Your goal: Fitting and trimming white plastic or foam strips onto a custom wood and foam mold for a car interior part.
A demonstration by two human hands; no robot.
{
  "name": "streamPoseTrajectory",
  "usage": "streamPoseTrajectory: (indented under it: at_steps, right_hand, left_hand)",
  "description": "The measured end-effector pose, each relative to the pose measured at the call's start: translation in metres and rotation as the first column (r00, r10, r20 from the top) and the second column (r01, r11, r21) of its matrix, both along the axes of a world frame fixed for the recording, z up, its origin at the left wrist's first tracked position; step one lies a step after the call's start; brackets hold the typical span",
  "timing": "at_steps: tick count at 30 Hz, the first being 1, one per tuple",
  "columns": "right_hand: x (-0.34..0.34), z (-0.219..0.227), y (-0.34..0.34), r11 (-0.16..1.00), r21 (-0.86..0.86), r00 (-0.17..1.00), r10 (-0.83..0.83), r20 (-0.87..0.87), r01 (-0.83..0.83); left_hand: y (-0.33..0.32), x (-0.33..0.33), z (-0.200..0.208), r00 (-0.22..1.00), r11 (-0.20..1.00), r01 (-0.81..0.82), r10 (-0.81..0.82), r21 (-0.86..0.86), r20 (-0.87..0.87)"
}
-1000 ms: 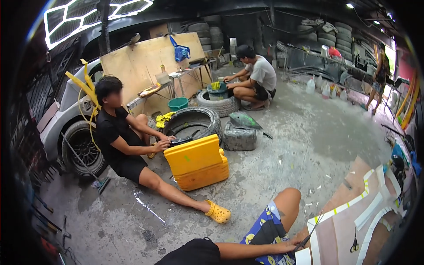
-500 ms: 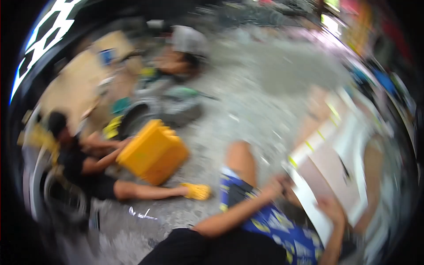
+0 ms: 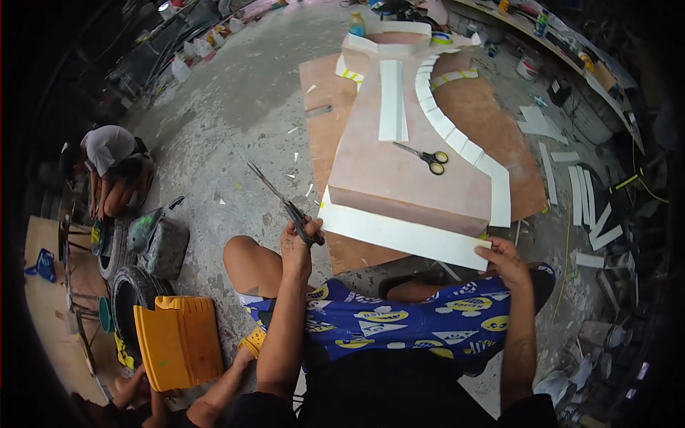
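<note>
My left hand [image 3: 294, 246] is closed around the handles of dark-handled scissors [image 3: 284, 202], whose blades point up and away to the left. Pinched in my right hand [image 3: 506, 262] is the right end of a long white strip [image 3: 407, 237], apparently paper or card. This strip runs along the near edge of a curved, pinkish-brown shaped form [image 3: 410, 175], and its left end lies beside my left fingers. Another pair of scissors [image 3: 432, 161], black and yellow, rests on top of the form. White segments [image 3: 449, 133] line the form's right curve, and a white piece [image 3: 392, 100] lies along its middle.
Under the form is a brown board [image 3: 514, 157] on the concrete floor. Cut white strips [image 3: 581, 196] lie at the right. On the left are a yellow plastic container [image 3: 178, 342], a tire [image 3: 135, 292], a crouching person [image 3: 110, 164] and another person's arms. A bottle [image 3: 357, 25] stands at the far end.
My view has swung right, bringing the form to the centre and the yellow container to the lower left. The scissors in my left hand now show clearly; the earlier frame is blurred.
</note>
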State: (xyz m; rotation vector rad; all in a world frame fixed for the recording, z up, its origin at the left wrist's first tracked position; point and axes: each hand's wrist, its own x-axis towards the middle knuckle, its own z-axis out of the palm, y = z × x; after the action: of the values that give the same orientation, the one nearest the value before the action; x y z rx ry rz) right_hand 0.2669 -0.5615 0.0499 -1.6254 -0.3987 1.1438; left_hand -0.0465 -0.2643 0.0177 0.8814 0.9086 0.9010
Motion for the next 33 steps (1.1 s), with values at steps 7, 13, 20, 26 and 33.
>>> streamPoseTrajectory:
  at_steps: [7,13,20,26,33]
  right_hand:
    - [-0.041,-0.038,0.014,0.892,0.122,0.885,-0.399,-0.239,0.435]
    - [-0.043,-0.036,0.023,0.889,0.135,0.872,-0.384,-0.302,0.438]
    - [-0.040,-0.054,0.024,0.809,0.225,0.794,-0.407,-0.451,0.543]
    - [-0.038,-0.046,0.020,0.766,0.235,0.759,-0.449,-0.471,0.599]
    - [-0.038,-0.042,0.007,0.669,0.248,0.694,-0.559,-0.453,0.701]
  left_hand:
    - [0.017,0.008,0.000,1.000,0.999,0.003,-0.002,0.040,-0.022]
    - [0.019,0.009,-0.009,1.000,1.000,-0.018,0.018,0.012,-0.023]
    - [0.027,0.000,-0.011,0.994,0.994,-0.048,0.058,0.102,-0.096]
    - [0.020,0.010,-0.001,0.998,0.999,-0.026,0.028,0.035,-0.058]
    - [-0.011,0.027,0.008,0.996,0.997,0.038,-0.032,0.073,-0.078]
